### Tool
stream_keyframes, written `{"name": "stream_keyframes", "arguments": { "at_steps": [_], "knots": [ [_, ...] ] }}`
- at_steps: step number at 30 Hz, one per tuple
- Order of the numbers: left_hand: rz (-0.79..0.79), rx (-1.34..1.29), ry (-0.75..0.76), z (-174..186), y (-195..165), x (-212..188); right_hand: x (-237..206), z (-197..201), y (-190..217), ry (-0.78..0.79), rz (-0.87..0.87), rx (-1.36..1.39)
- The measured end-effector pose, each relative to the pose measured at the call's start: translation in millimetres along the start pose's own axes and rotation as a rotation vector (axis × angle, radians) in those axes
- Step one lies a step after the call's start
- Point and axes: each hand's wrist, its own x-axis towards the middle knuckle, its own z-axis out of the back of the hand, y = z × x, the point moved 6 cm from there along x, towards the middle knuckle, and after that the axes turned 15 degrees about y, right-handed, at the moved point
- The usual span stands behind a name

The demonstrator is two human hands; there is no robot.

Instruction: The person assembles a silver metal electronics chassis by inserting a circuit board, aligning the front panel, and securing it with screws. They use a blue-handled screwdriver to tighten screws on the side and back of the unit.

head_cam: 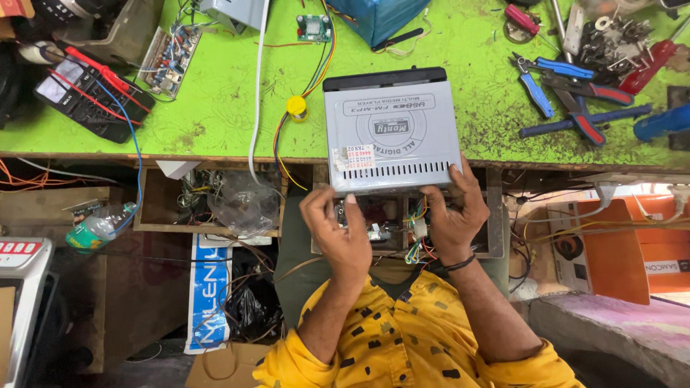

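Note:
A grey metal car stereo unit (392,129) lies on the green bench top with its rear end hanging over the near edge. My left hand (338,230) is at the unit's rear left, fingers curled around the back panel. Gripping the rear right corner is my right hand (454,212), thumb on top of the case. A bunch of coloured wires with white plugs (415,233) hangs from the back between both hands. I wear yellow patterned sleeves and a dark band on the right wrist.
Pliers and cutters with blue and red handles (575,93) lie at the right. A multimeter with red probes (86,90) and a circuit board (169,61) sit at the left. A yellow knob (296,106) and wires lie beside the unit. An open drawer (215,201) holds clutter below.

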Motion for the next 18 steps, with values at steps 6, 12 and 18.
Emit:
{"name": "stream_keyframes", "arguments": {
  "at_steps": [6,12,18],
  "knots": [
    [0.080,-0.101,0.003,0,4,1,-1,0,0,0.000,0.028,-0.004],
    [0.175,-0.271,0.032,8,9,11,-5,3,-1,-0.007,0.015,-0.067],
    [0.068,0.031,0.078,14,-16,11,-6,2,-4,-0.030,-0.006,0.005]
  ]
}}
